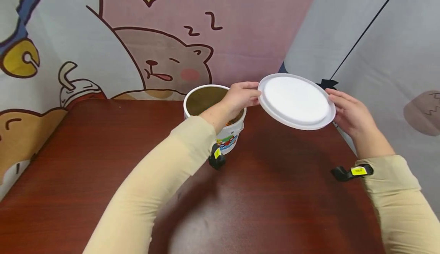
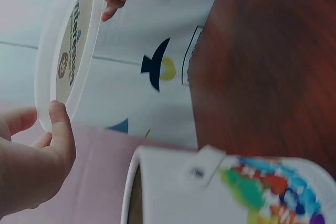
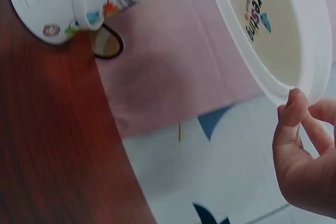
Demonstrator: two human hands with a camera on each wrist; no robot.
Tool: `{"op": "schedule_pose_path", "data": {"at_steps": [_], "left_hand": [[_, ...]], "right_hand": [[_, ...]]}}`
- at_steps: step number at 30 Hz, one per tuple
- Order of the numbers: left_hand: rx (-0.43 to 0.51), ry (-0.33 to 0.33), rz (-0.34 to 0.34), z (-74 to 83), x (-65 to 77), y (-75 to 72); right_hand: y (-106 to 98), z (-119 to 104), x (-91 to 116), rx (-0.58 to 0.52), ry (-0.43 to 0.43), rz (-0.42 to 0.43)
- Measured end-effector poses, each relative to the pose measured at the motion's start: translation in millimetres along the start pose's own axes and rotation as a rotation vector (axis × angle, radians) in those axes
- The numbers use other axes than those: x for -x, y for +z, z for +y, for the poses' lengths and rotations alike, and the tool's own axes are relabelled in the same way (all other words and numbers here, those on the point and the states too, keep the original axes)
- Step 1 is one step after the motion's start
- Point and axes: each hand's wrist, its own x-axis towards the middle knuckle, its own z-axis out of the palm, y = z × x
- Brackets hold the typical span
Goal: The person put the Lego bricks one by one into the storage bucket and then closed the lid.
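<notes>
A round white lid point(image 1: 296, 100) is held tilted in the air by both hands, its plain inner side facing the head camera. My left hand point(image 1: 240, 96) pinches its left rim between thumb and fingers, and my right hand point(image 1: 352, 112) grips the opposite rim. Printed lettering shows on the lid's other face point(image 3: 265, 9) in the right wrist view. Behind my left forearm stands an uncovered white bucket point(image 1: 231, 141) with colourful printing on its side. Some orange bits point(image 1: 231, 122) are visible inside it, but my left arm hides most of the contents.
The bucket stands near the back of a reddish-brown wooden table point(image 1: 103, 162). A cloth backdrop point(image 1: 247, 25) with cartoon animals hangs behind the table. Black straps with yellow labels point(image 1: 359, 170) are on both wrists.
</notes>
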Motion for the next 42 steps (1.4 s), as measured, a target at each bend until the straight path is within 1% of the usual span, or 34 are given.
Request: {"op": "schedule_pose_path", "data": {"at_steps": [2,5,6,10,13,14,17,21,23,26,29,31,32,34,38,40,42], "left_hand": [[-0.005,-0.001,0.004,4.9,1.4,-8.3],[-0.019,0.006,0.004,10.3,3.6,-21.3],[-0.024,0.009,0.004,11.5,4.2,-25.8],[-0.047,0.023,-0.007,17.2,7.9,-43.9],[-0.066,0.042,-0.030,22.3,11.5,-58.4],[-0.083,0.051,-0.038,23.7,13.1,-63.6],[-0.130,0.085,-0.066,26.6,16.8,-78.4],[-0.218,0.125,-0.074,28.3,20.4,-94.9],[-0.261,0.146,-0.071,28.5,21.4,-102.1],[-0.339,0.186,-0.066,28.6,22.7,-112.6],[-0.408,0.236,-0.057,28.1,24.3,-121.6],[-0.458,0.273,-0.044,27.9,25.4,-126.3],[-0.485,0.296,-0.035,27.9,26.0,-128.1],[-0.519,0.361,-0.021,27.6,26.3,-130.8],[-0.646,0.495,0.080,27.2,27.1,-133.9],[-0.695,0.535,0.145,26.3,27.4,-134.6],[-0.723,0.555,0.199,25.2,28.2,-135.2]], "right_hand": [[9.7,0.5,-0.9,0.019,-0.010,0.018],[23.0,1.8,-3.1,0.055,0.000,0.041],[26.5,2.3,-4.0,0.055,0.006,0.034],[39.1,5.3,-7.5,0.037,0.031,-0.039],[48.6,8.3,-10.0,0.066,0.035,-0.089],[52.4,9.4,-11.1,0.082,0.032,-0.097],[62.1,12.7,-14.6,0.069,0.025,-0.155],[77.0,16.4,-18.9,0.106,0.002,-0.204],[84.2,17.7,-20.1,0.150,-0.018,-0.204],[94.3,19.7,-21.3,0.225,-0.056,-0.176],[103.3,21.6,-21.8,0.287,-0.109,-0.145],[108.7,23.3,-22.2,0.302,-0.158,-0.135],[111.4,24.3,-22.7,0.318,-0.190,-0.128],[117.1,26.8,-23.8,0.360,-0.266,-0.101],[130.0,32.8,-27.3,0.414,-0.447,-0.025],[136.2,35.8,-29.6,0.436,-0.528,0.019],[141.5,38.4,-31.5,0.468,-0.584,0.068]]}}
